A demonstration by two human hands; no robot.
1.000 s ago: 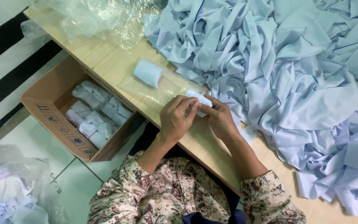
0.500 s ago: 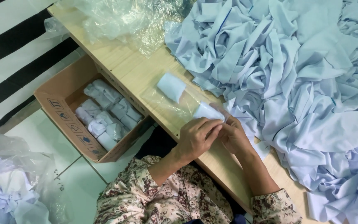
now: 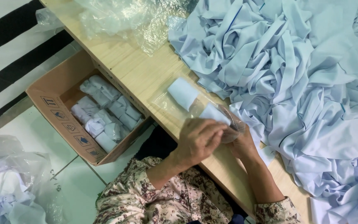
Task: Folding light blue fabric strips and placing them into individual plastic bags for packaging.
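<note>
At the near edge of the worktop (image 3: 121,62), both hands meet over a folded pale-blue cloth piece (image 3: 214,113) sitting inside a clear plastic bag (image 3: 233,126). Left hand (image 3: 198,139) is on top, fingers (image 3: 216,132) curled over the bag's near end, closed on it. Right hand (image 3: 242,143) is mostly hidden behind the left hand and the bag; it looks wrapped round the bag's underside, grip can't be confirmed fully. Cloth piece pokes out just far-left of the left fingers, touching them through the plastic.

Cloth piece: small flat rectangular fold, light blue, smooth. Bag: transparent, crinkled, glossy.

A second folded piece (image 3: 182,93) lies just far-left of it on a flat clear bag on the worktop. Big heap of loose pale-blue fabric (image 3: 295,70) fills the right side. Cardboard box (image 3: 54,103) on the floor, left, holds bagged folded pieces.

Versus 0.5 s ago: the piece was held bare near the fingertips, now plastic is round its near end; hands sit at the same spot on the worktop edge.
</note>
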